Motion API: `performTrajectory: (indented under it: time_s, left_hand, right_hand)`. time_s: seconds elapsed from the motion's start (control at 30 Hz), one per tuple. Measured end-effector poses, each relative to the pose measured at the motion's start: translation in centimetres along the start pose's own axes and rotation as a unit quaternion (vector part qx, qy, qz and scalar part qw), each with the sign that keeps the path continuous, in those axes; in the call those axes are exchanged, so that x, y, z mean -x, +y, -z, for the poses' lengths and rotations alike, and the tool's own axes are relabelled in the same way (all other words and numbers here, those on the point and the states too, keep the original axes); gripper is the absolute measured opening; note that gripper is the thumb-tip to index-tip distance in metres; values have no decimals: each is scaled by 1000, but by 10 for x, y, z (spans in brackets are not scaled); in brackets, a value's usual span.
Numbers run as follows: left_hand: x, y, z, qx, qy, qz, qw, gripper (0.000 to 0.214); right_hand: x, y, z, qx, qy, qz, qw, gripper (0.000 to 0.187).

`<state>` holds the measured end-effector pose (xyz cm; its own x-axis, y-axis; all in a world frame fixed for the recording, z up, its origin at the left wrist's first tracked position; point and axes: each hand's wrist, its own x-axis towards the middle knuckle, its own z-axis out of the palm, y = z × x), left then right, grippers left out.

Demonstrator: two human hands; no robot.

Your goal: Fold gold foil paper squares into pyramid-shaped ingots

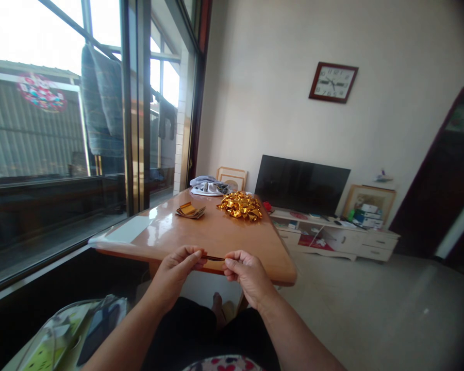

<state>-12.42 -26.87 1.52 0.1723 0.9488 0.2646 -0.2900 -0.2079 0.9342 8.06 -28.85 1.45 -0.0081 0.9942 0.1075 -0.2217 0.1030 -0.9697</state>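
Note:
Between my two hands, at the near edge of the wooden table (216, 234), a thin dark strip with a golden sheen (215, 258) is stretched level. My left hand (183, 263) pinches its left end between thumb and fingers. The right end is pinched the same way by my right hand (245, 270). Farther back on the tabletop lies a heap of shiny gold foil pieces (240, 206). To its left rests a small stack of flat gold and brown sheets (191, 210). What the strip is made of is too small to tell.
Folded cloth (208, 185) lies at the table's far end, and a white sheet (127, 229) at its left. Beyond stand a television (301, 184) and a low white cabinet (344, 239). A window (54, 129) runs along the left. Lower left, a phone-like dark slab (100, 330) lies among bags.

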Motion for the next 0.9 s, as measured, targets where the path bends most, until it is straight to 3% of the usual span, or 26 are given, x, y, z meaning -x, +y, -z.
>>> performTrajectory:
  time_s: [0.27,0.53,0.9]
  left_hand:
    - [3,0,-7,-20,19,-10,1000,35]
    - [3,-2,-9,-3,-5,-1,1000,37]
    - [1,-17,-16,-129,98,-38,986,18]
  right_hand:
    - [-1,3,-1,6,-1,16,1000,27]
    - [-2,5,-3,14,15,7,1000,27]
    - [-7,20,-9,74,39,47,995,20]
